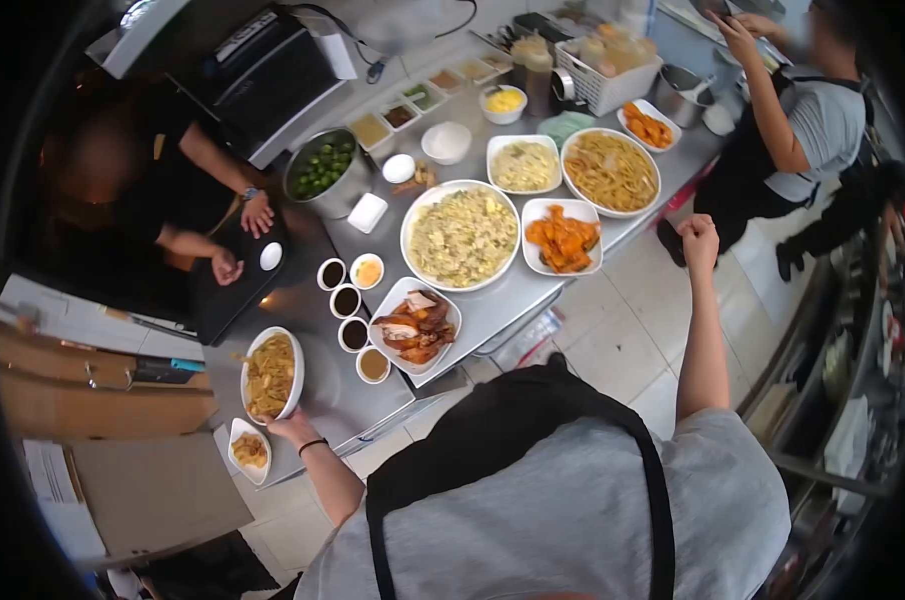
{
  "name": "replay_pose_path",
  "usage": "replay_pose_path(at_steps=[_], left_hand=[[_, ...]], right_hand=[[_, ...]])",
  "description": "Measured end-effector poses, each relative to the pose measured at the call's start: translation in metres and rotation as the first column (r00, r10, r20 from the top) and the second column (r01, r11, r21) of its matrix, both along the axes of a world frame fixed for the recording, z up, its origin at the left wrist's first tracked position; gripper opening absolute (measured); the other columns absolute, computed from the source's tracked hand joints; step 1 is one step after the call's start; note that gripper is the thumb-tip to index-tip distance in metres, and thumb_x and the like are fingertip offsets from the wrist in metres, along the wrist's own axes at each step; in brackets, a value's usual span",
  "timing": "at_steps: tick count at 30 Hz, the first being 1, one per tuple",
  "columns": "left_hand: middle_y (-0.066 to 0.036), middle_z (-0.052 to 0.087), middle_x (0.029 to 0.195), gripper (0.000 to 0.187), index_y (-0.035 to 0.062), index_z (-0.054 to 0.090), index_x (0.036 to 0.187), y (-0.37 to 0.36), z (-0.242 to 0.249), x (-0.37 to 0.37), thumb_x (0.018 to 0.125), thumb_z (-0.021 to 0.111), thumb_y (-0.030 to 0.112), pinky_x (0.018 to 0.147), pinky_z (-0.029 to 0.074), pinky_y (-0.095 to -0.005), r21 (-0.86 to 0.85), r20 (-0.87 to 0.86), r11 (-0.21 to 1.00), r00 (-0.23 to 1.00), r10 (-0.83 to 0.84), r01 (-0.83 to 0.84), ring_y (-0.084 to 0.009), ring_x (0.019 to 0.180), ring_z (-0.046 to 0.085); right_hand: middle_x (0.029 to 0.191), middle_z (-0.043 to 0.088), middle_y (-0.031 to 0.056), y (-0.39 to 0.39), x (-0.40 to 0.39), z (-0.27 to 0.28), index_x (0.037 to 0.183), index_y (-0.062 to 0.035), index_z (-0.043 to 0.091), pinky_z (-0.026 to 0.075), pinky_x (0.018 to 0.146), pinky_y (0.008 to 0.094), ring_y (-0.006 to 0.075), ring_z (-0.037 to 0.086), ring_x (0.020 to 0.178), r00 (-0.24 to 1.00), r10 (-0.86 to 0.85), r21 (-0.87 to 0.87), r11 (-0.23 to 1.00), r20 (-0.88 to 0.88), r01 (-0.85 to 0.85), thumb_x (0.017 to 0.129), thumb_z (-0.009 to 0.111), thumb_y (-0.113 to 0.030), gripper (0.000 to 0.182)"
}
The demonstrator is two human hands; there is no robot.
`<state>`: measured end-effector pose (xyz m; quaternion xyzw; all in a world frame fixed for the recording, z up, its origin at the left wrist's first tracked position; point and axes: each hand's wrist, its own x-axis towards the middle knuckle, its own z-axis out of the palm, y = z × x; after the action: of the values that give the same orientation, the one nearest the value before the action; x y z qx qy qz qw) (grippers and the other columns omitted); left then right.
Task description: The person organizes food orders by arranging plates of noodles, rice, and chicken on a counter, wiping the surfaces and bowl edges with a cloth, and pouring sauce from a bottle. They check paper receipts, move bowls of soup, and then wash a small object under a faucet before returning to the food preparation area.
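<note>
My left hand [295, 428] grips the near rim of a white oval bowl of noodles [271, 375], its fingers partly hidden beneath the bowl. Just beside it is a small white dish of fried pieces [250, 451]. My right hand [700, 238] is raised over the floor at the right, away from the counter, with its fingers curled; what it holds, if anything, is too small to make out. A square dish of orange food [563, 237] is the nearest dish to it. Between my hands, roast meat [414, 325] lies in a white dish.
Fried rice [461, 236], noodles [612, 172], small sauce cups [346, 300] and a metal pot of greens [322, 170] stand on the steel counter [518, 292]. One person's hands [258, 213] rest at the left. Another person [818, 120] stands at the right.
</note>
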<state>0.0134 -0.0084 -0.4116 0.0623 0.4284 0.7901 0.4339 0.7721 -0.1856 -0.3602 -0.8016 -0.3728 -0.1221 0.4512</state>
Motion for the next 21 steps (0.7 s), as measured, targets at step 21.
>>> replay_pose_path(at_steps=[21], left_hand=[[-0.008,0.053,0.111,0.038,0.0053,0.049,0.114,0.055,0.042,0.063,0.085,0.041,0.029,0.085,0.043,-0.0371,-0.14,-0.519,0.965,0.847,0.118,-0.22,-0.0209,0.102,0.051]], right_hand=[[0.079,0.06,0.0178,0.273,-0.153,-0.004,0.078,-0.0021,0.062,0.046,0.066,0.0391,0.0332,0.058,0.072,0.665,0.744,-0.222,0.641,-0.056,-0.735,0.073,0.054,-0.009,0.012]])
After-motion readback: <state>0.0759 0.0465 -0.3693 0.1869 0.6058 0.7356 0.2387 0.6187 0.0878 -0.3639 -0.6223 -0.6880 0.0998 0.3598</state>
